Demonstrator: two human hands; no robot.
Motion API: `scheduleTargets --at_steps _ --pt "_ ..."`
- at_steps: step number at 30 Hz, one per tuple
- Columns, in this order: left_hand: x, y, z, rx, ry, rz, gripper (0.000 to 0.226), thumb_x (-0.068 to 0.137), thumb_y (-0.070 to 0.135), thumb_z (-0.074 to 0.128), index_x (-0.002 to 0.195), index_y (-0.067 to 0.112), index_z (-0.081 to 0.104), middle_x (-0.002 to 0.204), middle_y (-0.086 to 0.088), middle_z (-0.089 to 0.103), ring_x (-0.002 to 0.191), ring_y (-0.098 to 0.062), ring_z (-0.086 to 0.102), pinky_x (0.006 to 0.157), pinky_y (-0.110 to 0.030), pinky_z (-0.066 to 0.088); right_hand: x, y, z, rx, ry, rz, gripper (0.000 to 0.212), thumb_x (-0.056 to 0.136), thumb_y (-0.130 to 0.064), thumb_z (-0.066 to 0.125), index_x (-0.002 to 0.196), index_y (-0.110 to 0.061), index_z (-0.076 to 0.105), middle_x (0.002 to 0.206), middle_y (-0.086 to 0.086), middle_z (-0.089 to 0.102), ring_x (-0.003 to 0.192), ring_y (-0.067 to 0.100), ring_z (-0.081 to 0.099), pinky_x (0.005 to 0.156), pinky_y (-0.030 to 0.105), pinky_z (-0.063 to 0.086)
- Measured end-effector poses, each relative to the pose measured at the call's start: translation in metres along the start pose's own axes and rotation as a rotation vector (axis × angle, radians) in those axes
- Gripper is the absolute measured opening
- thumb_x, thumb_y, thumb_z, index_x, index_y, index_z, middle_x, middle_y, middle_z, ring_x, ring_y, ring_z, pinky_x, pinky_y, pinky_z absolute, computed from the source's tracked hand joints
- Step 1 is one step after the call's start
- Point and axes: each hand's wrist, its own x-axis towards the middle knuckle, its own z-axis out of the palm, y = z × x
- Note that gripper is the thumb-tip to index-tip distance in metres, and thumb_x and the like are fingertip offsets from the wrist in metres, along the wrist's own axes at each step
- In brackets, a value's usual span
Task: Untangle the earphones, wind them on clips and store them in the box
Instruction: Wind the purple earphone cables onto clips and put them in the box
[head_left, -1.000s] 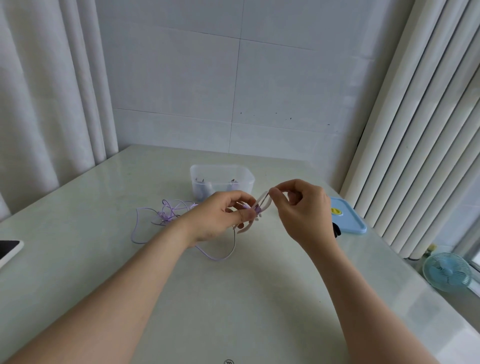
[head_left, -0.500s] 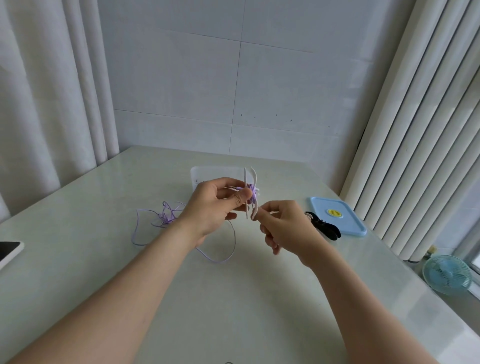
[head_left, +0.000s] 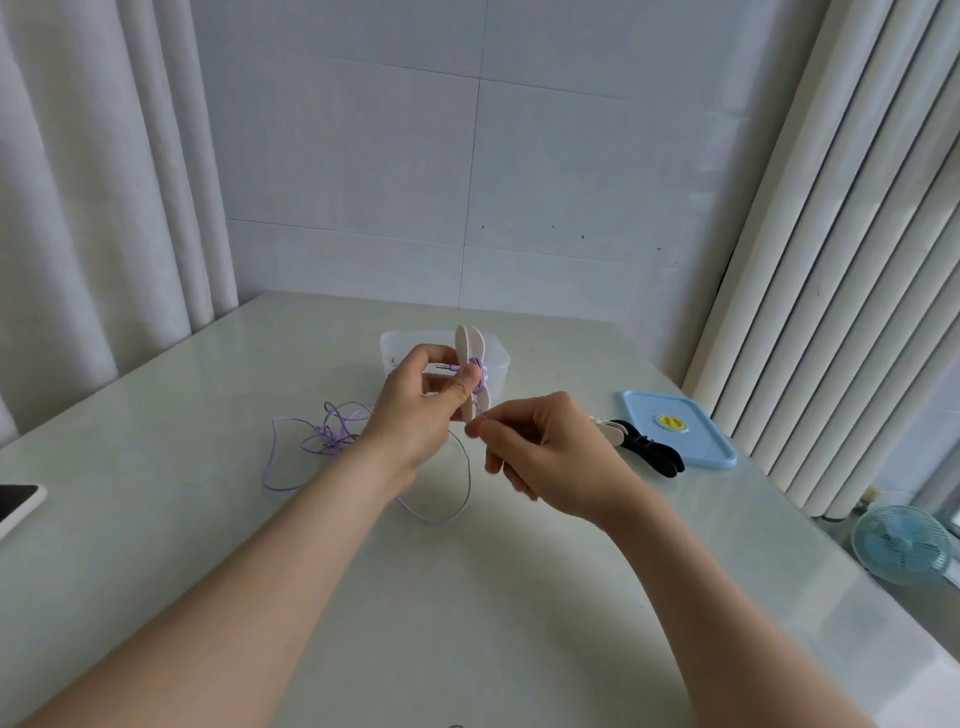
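Where a glossy pale-green table (head_left: 467, 597) meets a white tiled wall (head_left: 363, 182) between white curtains (head_left: 93, 208), the left hand (head_left: 415, 410), in front of the clear plastic box (head_left: 395, 348), pinches an upright white clip (head_left: 470, 343), its thumb pressing the purple earphone cable (head_left: 331, 434) wound round the clip's waist. Just below, the right hand (head_left: 550, 457) pinches the cable between thumb and forefinger. The rest lies tangled on the table, leftward.

Left hand (head_left: 415, 410) holds the white clip (head_left: 469, 343) upright, thumb pressed on the purple earphone cable (head_left: 332, 431) wound round its middle. Right hand (head_left: 550, 457) pinches the cable just below the clip. Loose loops trail left across the table (head_left: 467, 597). Clear box (head_left: 397, 345) sits just behind the clip, with the blue lid (head_left: 675, 426) and black clips (head_left: 649, 449) to the right
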Motion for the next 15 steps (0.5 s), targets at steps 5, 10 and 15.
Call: scheduleTargets --at_steps 5,10,15 --pt "0.000 -0.006 -0.003 0.246 -0.143 0.063 0.014 0.098 0.040 0.072 0.109 0.035 0.068 0.107 0.003 0.073 0.079 -0.010 0.065 0.076 -0.026 0.050 0.009 0.013 -0.008 -0.246 0.404 -0.075 0.014 0.090 -0.018 0.069 0.083 -0.021 0.080 0.061 0.001 0.065 0.055 0.019 0.052 0.058 0.026 0.043" --pt "-0.004 -0.005 0.000 0.291 -0.349 0.055 0.017 0.100 0.035 0.070 0.116 0.030 0.072 0.108 0.000 0.073 0.085 -0.003 0.064 0.077 -0.015 0.050 0.012 0.017 -0.014 -0.080 0.517 -0.021 0.009 0.082 -0.013 0.075 0.082 -0.023 0.076 0.061 -0.007 0.071 0.056 0.016 0.070 0.059 0.039 0.062" --pt "-0.005 -0.008 0.000 0.306 -0.427 0.039 0.018 0.100 0.034 0.068 0.118 0.030 0.072 0.107 0.004 0.074 0.103 -0.016 0.069 0.087 -0.024 0.050 0.011 0.017 -0.020 0.217 0.471 0.078 0.012 0.086 -0.004 0.071 0.095 -0.011 0.076 0.072 0.009 0.075 0.053 0.020 0.067 0.053 0.032 0.056"
